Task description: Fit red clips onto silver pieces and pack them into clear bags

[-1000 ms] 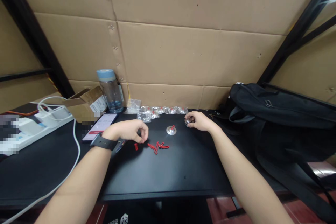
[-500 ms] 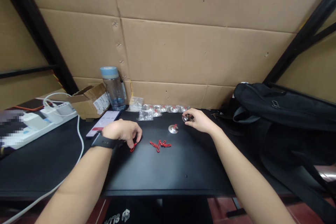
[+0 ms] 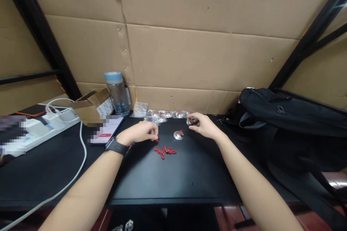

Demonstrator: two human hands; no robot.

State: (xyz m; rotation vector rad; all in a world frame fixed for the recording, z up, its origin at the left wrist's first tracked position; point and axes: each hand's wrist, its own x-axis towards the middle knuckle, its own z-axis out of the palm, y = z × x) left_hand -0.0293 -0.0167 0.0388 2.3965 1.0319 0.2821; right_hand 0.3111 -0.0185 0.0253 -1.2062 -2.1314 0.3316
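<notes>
My left hand [image 3: 143,132] pinches a red cord [image 3: 156,140], my right hand [image 3: 202,125] grasps a disc [image 3: 189,122]; light, steady grips should serve best, clear of the second disc [image 3: 178,136] between them.

Metal disc [image 3: 191,122] partly behind right grip [image 3: 205,126]

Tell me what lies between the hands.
In the head view, one silver disc with a red loop lies between the left hand and the right hand; bagged discs sit farther back.
</notes>
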